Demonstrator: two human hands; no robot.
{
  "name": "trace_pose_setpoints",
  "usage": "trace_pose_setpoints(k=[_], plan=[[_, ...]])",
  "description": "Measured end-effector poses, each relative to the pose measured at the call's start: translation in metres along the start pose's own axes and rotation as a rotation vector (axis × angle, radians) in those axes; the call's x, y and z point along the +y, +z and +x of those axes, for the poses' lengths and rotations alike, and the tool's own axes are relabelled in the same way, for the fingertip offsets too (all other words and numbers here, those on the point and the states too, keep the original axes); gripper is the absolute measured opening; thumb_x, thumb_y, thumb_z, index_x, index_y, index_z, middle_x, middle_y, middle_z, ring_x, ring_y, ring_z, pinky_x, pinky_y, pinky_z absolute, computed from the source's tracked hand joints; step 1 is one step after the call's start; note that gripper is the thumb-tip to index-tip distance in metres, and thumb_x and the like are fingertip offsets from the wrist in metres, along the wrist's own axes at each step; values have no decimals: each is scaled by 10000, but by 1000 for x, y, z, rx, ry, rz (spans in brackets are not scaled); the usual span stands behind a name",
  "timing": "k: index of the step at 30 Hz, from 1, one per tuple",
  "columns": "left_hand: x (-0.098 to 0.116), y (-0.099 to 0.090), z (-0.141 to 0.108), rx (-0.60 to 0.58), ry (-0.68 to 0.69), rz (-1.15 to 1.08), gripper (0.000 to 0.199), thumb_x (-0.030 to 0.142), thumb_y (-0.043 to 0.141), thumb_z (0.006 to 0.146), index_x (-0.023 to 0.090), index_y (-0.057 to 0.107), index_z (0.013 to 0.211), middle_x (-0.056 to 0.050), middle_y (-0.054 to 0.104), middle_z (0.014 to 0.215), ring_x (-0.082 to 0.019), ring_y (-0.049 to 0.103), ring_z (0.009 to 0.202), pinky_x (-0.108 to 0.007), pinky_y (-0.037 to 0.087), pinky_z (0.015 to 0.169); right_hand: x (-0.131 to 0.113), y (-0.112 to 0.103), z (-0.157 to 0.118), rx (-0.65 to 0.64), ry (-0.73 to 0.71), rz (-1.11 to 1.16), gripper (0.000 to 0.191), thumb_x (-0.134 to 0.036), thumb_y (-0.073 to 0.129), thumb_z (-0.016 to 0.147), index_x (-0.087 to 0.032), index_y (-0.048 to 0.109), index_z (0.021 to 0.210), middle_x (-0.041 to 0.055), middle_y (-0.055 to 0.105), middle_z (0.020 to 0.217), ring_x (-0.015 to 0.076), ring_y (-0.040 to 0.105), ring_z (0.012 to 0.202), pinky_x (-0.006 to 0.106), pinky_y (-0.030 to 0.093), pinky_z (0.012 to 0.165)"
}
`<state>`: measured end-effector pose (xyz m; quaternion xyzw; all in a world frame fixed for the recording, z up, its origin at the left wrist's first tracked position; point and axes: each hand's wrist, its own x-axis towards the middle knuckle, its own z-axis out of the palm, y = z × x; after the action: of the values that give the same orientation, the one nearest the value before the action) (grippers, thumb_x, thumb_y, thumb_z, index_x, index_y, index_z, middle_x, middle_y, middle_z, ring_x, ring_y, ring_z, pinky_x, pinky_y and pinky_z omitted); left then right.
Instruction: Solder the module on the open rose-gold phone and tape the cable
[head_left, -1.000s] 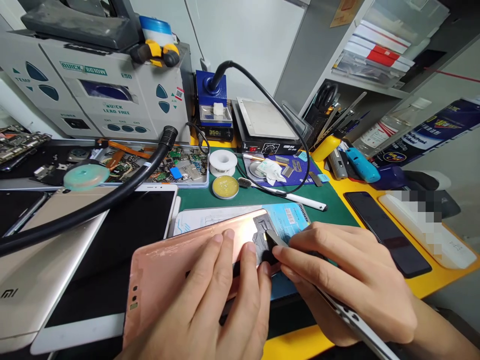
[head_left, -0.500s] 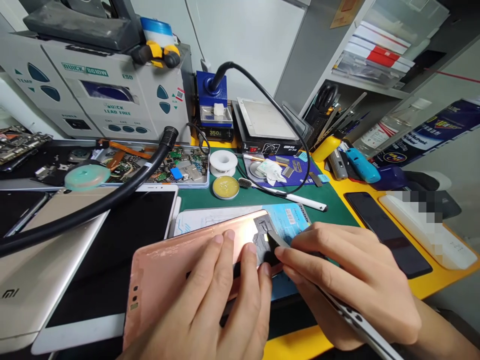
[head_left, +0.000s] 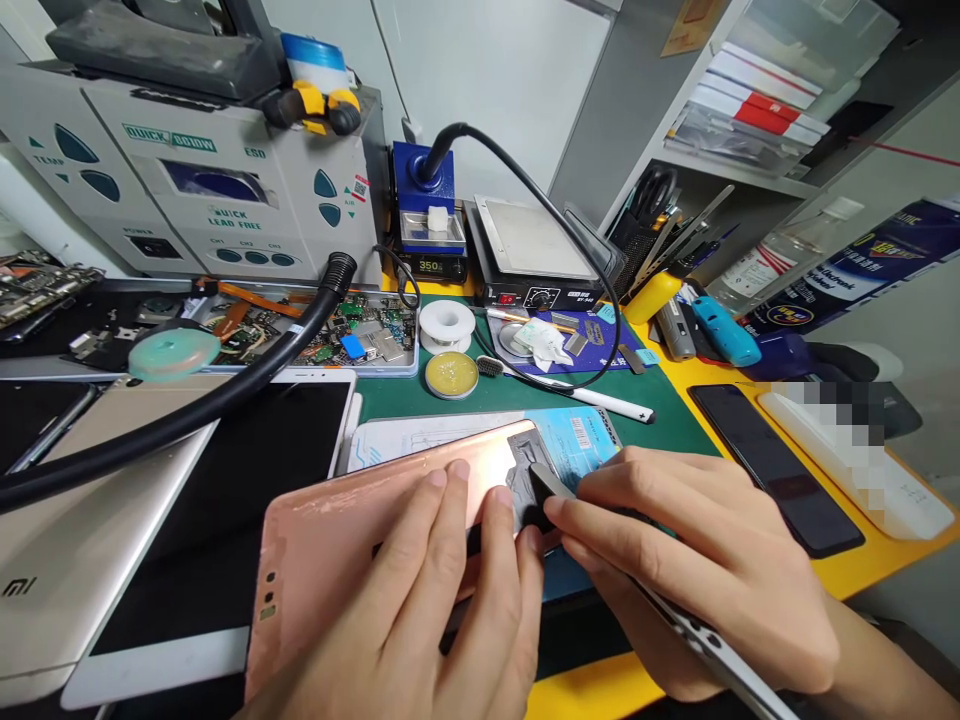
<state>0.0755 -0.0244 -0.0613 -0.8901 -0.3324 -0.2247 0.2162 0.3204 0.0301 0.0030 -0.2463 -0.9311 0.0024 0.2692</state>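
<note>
A pink-gold phone back cover (head_left: 322,540) lies tilted on a flat white-and-blue box (head_left: 577,440) in front of me. My left hand (head_left: 450,590) rests on it, fingers stretched out and pressing its surface. A dark grey patch (head_left: 527,465) shows at the cover's right end. Pinched in my right hand (head_left: 697,560) is a slim metal knife (head_left: 705,640) with holes in its handle. Its blade tip touches the dark patch, just right of my left fingertips.
A hot-air station (head_left: 225,190) stands at the back left, its black hose (head_left: 262,360) crossing over other phones. A flux tin (head_left: 451,375), a solder spool (head_left: 448,325) and a white brush (head_left: 600,398) lie beyond the cover. A black phone (head_left: 772,465) lies right.
The knife tip and my right hand have shifted slightly left over the dark patch. A small bright spot beside the blade no longer shows. My left hand has stayed still.
</note>
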Motion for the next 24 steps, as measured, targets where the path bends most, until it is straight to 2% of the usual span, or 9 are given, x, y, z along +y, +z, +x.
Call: trace_pose_setpoints(k=[7,11,14,16,19,21,22,23,24], plan=[[1,2,-1,-17,-2,-3,578,398,560,1042,50,580,1503,-186,688,1500,-437,620,1354,-597,188,1394,3,1,-2,-14,-7,5,180,-53,634,1032,-84,736,1177,68,700,836,181,514,722,345,421,603],[0,2,0,-36,-3,-11,574,421,569,1034,63,591,1483,-181,703,1484,-449,597,1373,-599,200,1388,3,-2,0,-37,-25,10,205,-54,648,1022,-76,740,1203,80,731,853,181,545,710,345,451,593],[-1,1,1,-49,-2,-8,619,447,526,1046,39,564,1511,-200,692,1501,-456,592,1380,-599,196,1386,2,-6,2,22,10,-12,204,-31,677,984,-88,752,1165,76,760,881,159,637,731,306,521,613],[-1,1,1,-46,16,5,665,480,513,1050,22,544,1530,-222,698,1491,-464,618,1363,-609,217,1373,4,-6,4,133,80,24,203,-22,698,951,-122,757,1118,73,786,914,143,704,751,270,564,631],[-3,-1,0,-40,48,26,733,548,521,1039,8,536,1535,-249,710,1470,-482,655,1340,-630,259,1346,11,-4,7,448,266,149,164,-73,684,992,-191,792,1026,38,778,816,147,709,674,280,575,608],[-5,-3,-1,-45,56,43,763,571,551,1025,6,530,1538,-259,713,1468,-494,664,1341,-634,279,1333,19,-1,10,584,493,325,134,-192,722,1041,-203,834,969,8,716,661,139,665,562,271,533,531],[-6,-3,0,-44,59,52,765,574,561,1021,4,534,1531,-265,717,1462,-500,666,1342,-634,286,1326,24,1,12,580,672,494,187,-306,746,1055,-195,839,937,-12,665,576,124,623,483,252,486,467],[-7,-4,0,-31,71,59,759,572,568,1020,-2,545,1518,-272,724,1450,-505,671,1335,-632,294,1318,29,2,14,563,838,736,274,-438,818,997,-190,817,882,-20,640,548,119,598,447,236,430,412],[-8,-5,1,-6,89,59,739,567,565,1023,-7,569,1489,-277,736,1426,-503,682,1315,-625,304,1308,34,3,16,520,905,832,371,-533,834,963,-181,790,859,-19,649,554,110,571,411,226,393,374]])
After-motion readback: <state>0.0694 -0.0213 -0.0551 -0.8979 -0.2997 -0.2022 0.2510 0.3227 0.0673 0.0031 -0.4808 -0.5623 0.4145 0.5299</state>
